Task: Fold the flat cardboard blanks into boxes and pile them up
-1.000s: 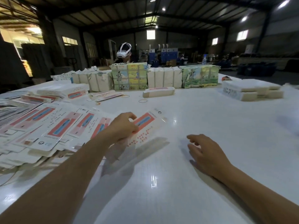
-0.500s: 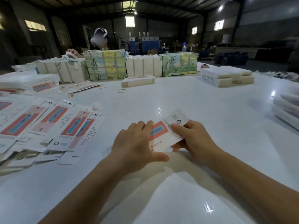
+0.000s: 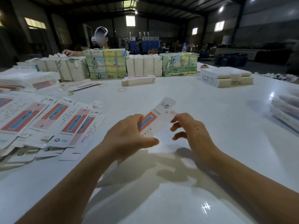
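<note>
Head view: one flat blank (image 3: 155,120) lifted clear of the white surface (image 3: 210,110), long axis running near-left to far-right. Near end pinched in the left hand (image 3: 129,136), fingers curled over, thumb under. Right hand (image 3: 191,128) just right of the blank, fingertips at its side edge near a small flap, fingers loosely bent; real grip there not clear. Spread of loose blanks (image 3: 53,120) left, nearer the left hand. Opening the fold judged to start from the right edge
</note>
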Tool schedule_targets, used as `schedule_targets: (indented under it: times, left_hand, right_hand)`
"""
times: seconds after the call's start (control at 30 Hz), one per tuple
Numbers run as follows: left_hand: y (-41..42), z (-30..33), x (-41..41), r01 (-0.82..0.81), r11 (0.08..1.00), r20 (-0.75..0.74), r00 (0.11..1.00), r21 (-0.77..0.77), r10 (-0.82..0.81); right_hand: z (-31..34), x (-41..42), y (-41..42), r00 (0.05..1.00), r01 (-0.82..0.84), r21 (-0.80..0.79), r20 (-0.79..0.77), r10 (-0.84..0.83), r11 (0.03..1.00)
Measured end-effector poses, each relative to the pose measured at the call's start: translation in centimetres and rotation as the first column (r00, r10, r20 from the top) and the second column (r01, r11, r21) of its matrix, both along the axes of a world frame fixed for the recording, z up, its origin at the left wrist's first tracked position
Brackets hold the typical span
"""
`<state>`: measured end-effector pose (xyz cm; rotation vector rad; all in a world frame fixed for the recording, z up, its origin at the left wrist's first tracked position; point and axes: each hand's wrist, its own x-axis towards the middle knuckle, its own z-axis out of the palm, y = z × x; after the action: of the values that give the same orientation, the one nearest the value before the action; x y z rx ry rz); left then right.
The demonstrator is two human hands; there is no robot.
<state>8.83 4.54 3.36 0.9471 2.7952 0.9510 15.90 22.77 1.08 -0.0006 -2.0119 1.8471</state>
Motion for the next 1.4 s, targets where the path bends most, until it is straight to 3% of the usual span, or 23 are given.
schedule_targets:
  times: [0.07,0.13,0.2,0.37,0.53,0.7,0.93,1.03,1.1,1.17,1.2,1.3,1.4]
  left_hand:
    - [-0.6,1.3,-0.2,0.087,0.990,0.163,0.981,0.114,-0.106]
    - [-1.1,2.2,-0.4,0.161,0.964,0.276,0.936,0.214,-0.217]
    - [-1.3,2.3,-0.6,0.208,0.954,0.345,0.898,0.216,-0.274]
    - [-1.4,1.7,-1.1,0.312,0.932,0.459,0.811,0.185,-0.363]
    - [-1.9,1.9,-1.3,0.349,0.918,0.461,0.793,0.191,-0.397]
    - [-2.3,2.3,-1.5,0.332,0.918,0.384,0.836,0.217,-0.393]
    - [-2.0,2.6,-1.9,0.313,0.930,0.391,0.845,0.193,-0.365]
    - [-1.5,2.6,-1.7,0.196,0.980,0.241,0.949,0.042,-0.201]
    - [-0.9,2.1,-1.1,0.039,0.994,-0.115,0.992,-0.100,-0.050]
    - [0.2,0.7,-0.2,-0.085,0.966,-0.511,0.858,-0.242,-0.053]
    - [0.9,-0.2,0.2,-0.129,0.945,-0.625,0.775,-0.300,-0.093]
    - [2.1,-2.0,0.6,-0.224,0.908,-0.727,0.677,-0.354,-0.117]
    - [1.8,-2.2,0.1,-0.224,0.941,-0.706,0.708,-0.254,-0.023]
  right_hand:
    - [0.2,0.6,-0.1,0.989,0.054,0.247,-0.147,-0.017,0.968]
    - [0.3,0.8,-0.3,0.968,0.105,0.353,-0.250,-0.015,0.930]
    - [0.4,0.7,-0.7,0.954,0.144,0.361,-0.298,-0.033,0.921]
    - [0.6,0.7,-0.5,0.978,0.100,0.364,-0.206,-0.024,0.926]
    - [0.8,1.3,-0.6,0.967,0.133,0.427,-0.254,-0.023,0.895]
    - [0.9,1.4,-1.0,0.987,-0.026,0.345,-0.137,0.078,0.938]
    - [0.6,1.1,-1.3,0.990,0.074,0.302,-0.137,-0.033,0.951]
    - [0.5,0.7,-1.2,0.987,0.127,0.261,-0.125,-0.097,0.957]
    - [0.6,0.5,-1.2,0.986,0.137,0.174,-0.119,-0.117,0.975]
    - [0.5,0.3,-1.1,0.988,0.129,0.020,-0.092,-0.127,0.991]
    - [0.4,0.2,-1.0,0.991,0.120,-0.033,-0.064,-0.122,0.992]
    - [0.1,0.2,-0.7,0.996,0.093,-0.067,0.018,-0.092,0.993]
    - [0.2,0.1,-0.3,0.977,0.211,0.013,-0.047,-0.210,0.977]
